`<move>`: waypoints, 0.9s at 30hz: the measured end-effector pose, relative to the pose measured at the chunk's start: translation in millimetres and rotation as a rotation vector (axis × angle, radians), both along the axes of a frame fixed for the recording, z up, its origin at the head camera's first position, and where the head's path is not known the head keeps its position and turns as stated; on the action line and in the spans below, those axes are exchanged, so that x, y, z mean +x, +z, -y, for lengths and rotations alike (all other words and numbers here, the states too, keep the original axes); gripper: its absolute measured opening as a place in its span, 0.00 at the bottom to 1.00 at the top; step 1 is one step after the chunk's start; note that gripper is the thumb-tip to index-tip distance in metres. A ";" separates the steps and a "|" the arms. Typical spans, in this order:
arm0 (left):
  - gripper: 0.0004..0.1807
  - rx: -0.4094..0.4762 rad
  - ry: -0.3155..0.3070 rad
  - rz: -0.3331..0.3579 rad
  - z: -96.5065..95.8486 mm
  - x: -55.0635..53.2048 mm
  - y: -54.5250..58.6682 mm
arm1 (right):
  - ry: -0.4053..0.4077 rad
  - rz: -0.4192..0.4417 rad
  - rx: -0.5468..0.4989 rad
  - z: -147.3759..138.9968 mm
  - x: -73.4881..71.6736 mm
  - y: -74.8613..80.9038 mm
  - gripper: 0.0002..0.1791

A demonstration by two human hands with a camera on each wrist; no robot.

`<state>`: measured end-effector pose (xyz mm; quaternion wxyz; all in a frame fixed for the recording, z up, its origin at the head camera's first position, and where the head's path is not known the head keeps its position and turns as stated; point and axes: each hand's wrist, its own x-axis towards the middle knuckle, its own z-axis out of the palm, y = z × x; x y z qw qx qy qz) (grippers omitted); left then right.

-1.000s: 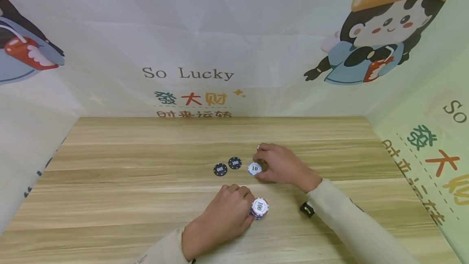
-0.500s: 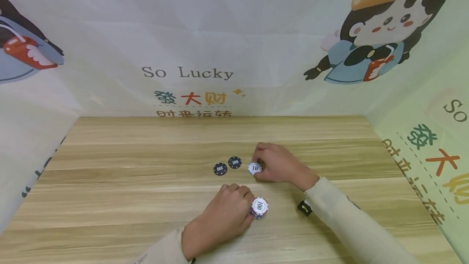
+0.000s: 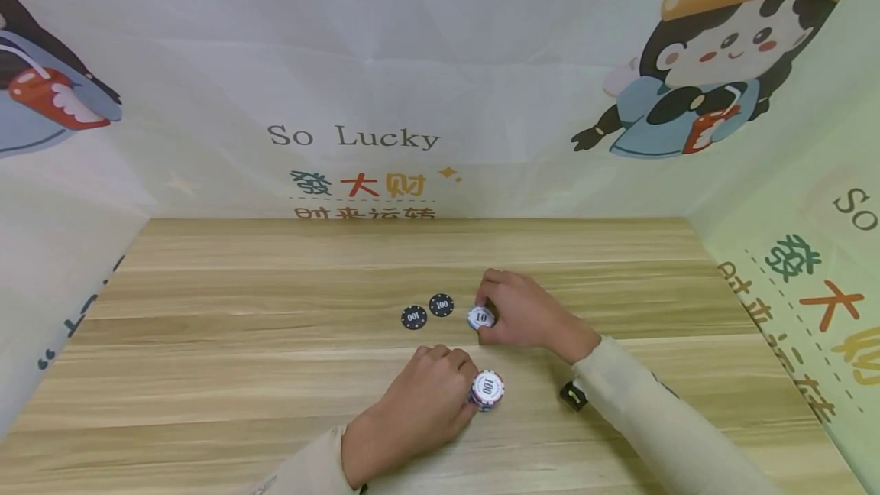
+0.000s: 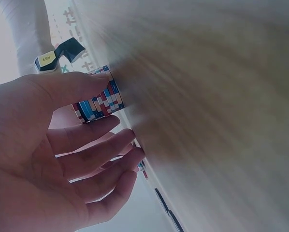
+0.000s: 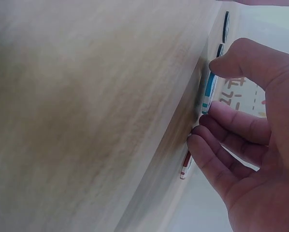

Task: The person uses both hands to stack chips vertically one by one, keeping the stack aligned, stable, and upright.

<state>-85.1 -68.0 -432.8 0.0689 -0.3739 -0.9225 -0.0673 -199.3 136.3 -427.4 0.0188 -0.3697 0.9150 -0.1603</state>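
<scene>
My left hand (image 3: 422, 396) holds the side of a stack of poker chips (image 3: 488, 388), topped by a white-faced chip marked 100. The left wrist view shows the thumb and index finger around that stack (image 4: 103, 101), whose edges are red, blue and white. Farther out, my right hand (image 3: 529, 310) pinches a blue-edged white poker chip (image 3: 480, 318) marked 10 between thumb and fingers. It lies low at the table, seen edge-on as a blue chip (image 5: 209, 89) in the right wrist view; whether it is a single chip is unclear.
Two black chips, a nearer one (image 3: 414, 318) and a farther one (image 3: 441, 305), lie flat left of my right hand. A red-and-white chip (image 5: 185, 166) sits beyond the right fingers. A printed cloth backdrop (image 3: 357, 98) borders the wooden table (image 3: 241, 373).
The chip marked 10 has shifted slightly right and nearer with my right hand. A chip edge that showed beyond the right fingertips is now mostly hidden. The left hand and stack stay put.
</scene>
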 end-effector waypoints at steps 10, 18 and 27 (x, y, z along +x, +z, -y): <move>0.16 0.002 -0.001 0.001 0.1 0.1 0.7 | 0.024 -0.010 -0.001 -3.8 9.7 2.2 0.18; 0.17 -0.007 0.003 0.019 0.0 -0.1 0.9 | 0.042 -0.004 -0.015 -6.5 21.6 7.0 0.17; 0.17 -0.008 -0.003 -0.002 0.1 -0.2 0.6 | 0.068 -0.050 -0.038 -11.2 33.0 9.1 0.17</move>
